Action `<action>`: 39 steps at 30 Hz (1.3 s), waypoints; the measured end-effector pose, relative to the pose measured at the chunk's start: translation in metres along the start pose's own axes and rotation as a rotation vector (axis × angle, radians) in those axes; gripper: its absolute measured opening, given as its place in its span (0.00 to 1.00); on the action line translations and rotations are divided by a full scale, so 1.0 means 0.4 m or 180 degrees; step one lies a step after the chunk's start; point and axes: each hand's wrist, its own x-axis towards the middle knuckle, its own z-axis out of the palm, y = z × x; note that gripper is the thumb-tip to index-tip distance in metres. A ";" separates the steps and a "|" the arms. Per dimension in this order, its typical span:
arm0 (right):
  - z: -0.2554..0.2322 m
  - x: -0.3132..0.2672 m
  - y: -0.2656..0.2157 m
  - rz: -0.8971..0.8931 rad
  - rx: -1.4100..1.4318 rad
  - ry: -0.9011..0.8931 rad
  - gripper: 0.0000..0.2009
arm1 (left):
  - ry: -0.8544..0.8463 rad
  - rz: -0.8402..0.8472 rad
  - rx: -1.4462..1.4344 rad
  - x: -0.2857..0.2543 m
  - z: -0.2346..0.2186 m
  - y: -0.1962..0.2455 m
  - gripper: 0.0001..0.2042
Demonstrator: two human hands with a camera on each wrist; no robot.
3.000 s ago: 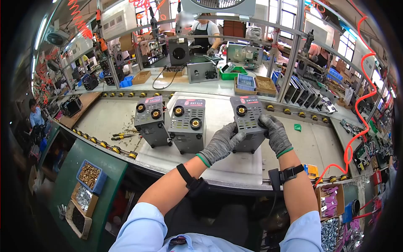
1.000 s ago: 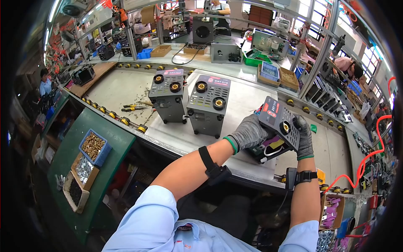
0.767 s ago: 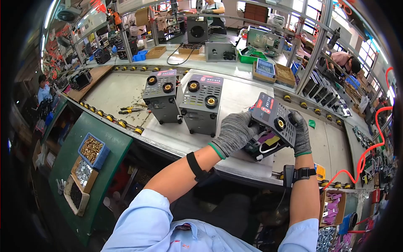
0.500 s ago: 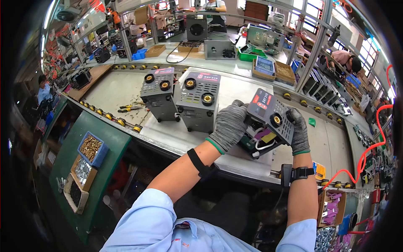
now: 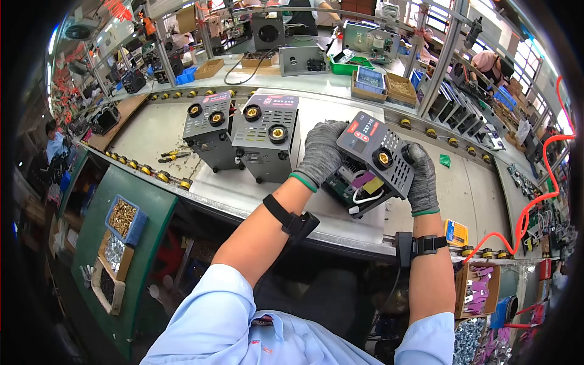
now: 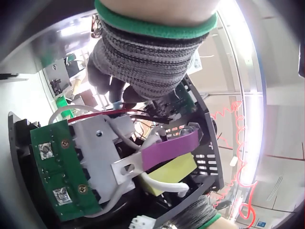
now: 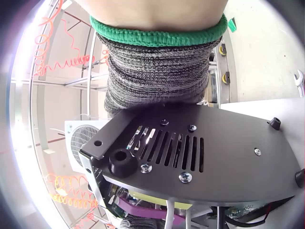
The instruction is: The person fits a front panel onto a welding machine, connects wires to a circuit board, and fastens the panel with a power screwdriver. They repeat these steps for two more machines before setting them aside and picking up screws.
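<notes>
An inverter welding machine point(image 5: 371, 137) marked ZX7 315 leans tilted on the bench, its open side toward me. Inside show a green circuit board point(image 6: 57, 167), a purple-sleeved metal strip point(image 6: 171, 148), a yellow block point(image 6: 169, 174) and white cables. My gloved left hand point(image 5: 322, 152) reaches in behind the front panel's left edge. In the left wrist view its bent fingertips pinch at red and black wires point(image 6: 107, 113), a small bluish piece between them. My gloved right hand point(image 5: 424, 182) grips the casing's right side; its fingers are mostly hidden behind the dark slotted plate point(image 7: 228, 152).
Two similar welding machines point(image 5: 267, 118) stand upright to the left. Pliers point(image 5: 175, 156) lie beyond them. A roller conveyor edge point(image 5: 450, 143) runs behind. Bins of brass fittings point(image 5: 125, 219) stand at lower left, a box of purple parts point(image 5: 479, 289) at lower right. A red coiled hose point(image 5: 524, 219) hangs right.
The welding machine has gone from upright to tilted, exposing its inside. My left hand has shifted from its front to behind the panel's left edge. Lately the machine turns slightly.
</notes>
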 end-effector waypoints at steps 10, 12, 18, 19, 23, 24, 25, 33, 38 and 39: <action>0.029 -0.069 0.027 -0.0832 -0.0793 0.0756 0.22 | 0.0412 -0.0757 -0.1149 -0.211 -0.076 0.063 0.14; 0.040 -0.100 -0.011 -0.0599 -0.1162 0.0777 0.22 | 0.0003 -0.0660 -0.1235 -0.223 -0.098 0.055 0.15; 0.079 -0.076 -0.108 -0.0189 -0.1896 0.0434 0.23 | -0.0045 0.0455 -0.0991 -0.164 -0.054 0.030 0.23; 0.074 -0.070 -0.096 -0.0180 -0.1910 0.0440 0.23 | -0.0051 0.0450 -0.1007 -0.156 -0.046 0.029 0.23; 0.046 -0.037 -0.040 -0.0510 -0.1392 0.0390 0.21 | -0.0099 0.0447 -0.0419 -0.123 -0.053 0.028 0.17; 0.041 -0.041 -0.030 -0.0562 -0.1268 0.0397 0.21 | -0.0106 0.0362 -0.0254 -0.119 -0.057 0.026 0.15; 0.039 -0.044 -0.024 -0.0530 -0.1270 0.0410 0.21 | -0.0134 0.0344 -0.0260 -0.108 -0.046 0.015 0.15; 0.049 -0.053 -0.035 -0.0461 -0.1170 0.0429 0.20 | -0.1173 0.0040 -0.1489 -0.010 -0.012 -0.041 0.19; 0.029 -0.041 -0.026 -0.0265 -0.0895 0.0395 0.20 | -0.1704 0.0032 -0.2436 0.013 0.021 -0.061 0.25; 0.031 -0.042 -0.028 -0.0317 -0.0912 0.0353 0.19 | -0.1653 0.0190 -0.2433 0.010 0.027 -0.059 0.25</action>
